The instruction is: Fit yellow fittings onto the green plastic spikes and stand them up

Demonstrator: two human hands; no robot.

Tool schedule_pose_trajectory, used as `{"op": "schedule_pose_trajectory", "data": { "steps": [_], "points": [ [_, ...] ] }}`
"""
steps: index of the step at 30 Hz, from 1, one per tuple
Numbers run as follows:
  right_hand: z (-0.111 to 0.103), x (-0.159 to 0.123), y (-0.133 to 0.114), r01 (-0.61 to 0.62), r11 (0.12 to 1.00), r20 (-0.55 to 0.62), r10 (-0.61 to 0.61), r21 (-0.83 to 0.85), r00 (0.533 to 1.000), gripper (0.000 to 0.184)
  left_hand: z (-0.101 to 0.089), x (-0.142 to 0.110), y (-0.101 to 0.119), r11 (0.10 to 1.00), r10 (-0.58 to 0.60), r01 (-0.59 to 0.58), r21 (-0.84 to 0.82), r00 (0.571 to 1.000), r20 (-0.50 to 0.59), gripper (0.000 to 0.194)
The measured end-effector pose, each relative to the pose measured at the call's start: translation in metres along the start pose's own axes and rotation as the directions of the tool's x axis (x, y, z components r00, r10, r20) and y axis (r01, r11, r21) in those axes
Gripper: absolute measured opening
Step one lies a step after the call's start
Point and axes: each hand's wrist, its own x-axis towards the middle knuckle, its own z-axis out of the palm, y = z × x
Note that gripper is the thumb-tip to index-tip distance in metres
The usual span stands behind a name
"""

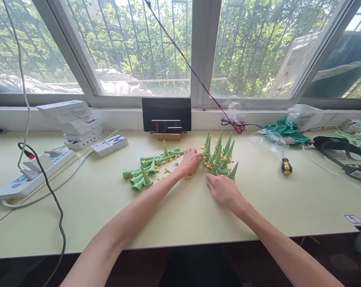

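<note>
A dense group of upright green plastic cones with small yellow pegs among them stands on the table. At its left edge is my left hand, fingers curled together; whatever they pinch is too small to make out. My right hand rests low at the group's front, fingers bent in against the bases of the front cones; its grip is partly hidden. Left of my left hand lie several green tubes, with a few cones standing by them. Loose yellow pegs are scattered between the tubes and my left forearm.
A tablet with a phone before it stands at the back. Stacked white boxes and a power strip with cables are on the left. A screwdriver, green plastic wrapping and black goggles lie right.
</note>
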Motion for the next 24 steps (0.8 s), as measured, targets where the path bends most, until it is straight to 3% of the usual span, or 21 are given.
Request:
{"op": "schedule_pose_trajectory", "data": {
  "steps": [8,14,24],
  "points": [
    [0.001,0.0,-0.006,0.02,1.0,-0.004,-0.02,0.005,1.0,0.015,0.003,0.011,0.003,0.998,-0.041,0.042,0.038,0.999,-0.033,0.027],
    [0.002,0.001,-0.009,0.033,0.999,-0.001,-0.033,0.016,0.999,0.016,0.006,0.019,-0.001,0.998,0.038,-0.037,0.06,0.999,-0.013,0.019],
    [0.001,-0.002,-0.011,0.08,0.997,-0.01,-0.08,0.018,0.997,0.016,-0.005,0.001,-0.009,0.994,0.108,-0.108,0.005,0.994,-0.026,0.022]
  ]
}}
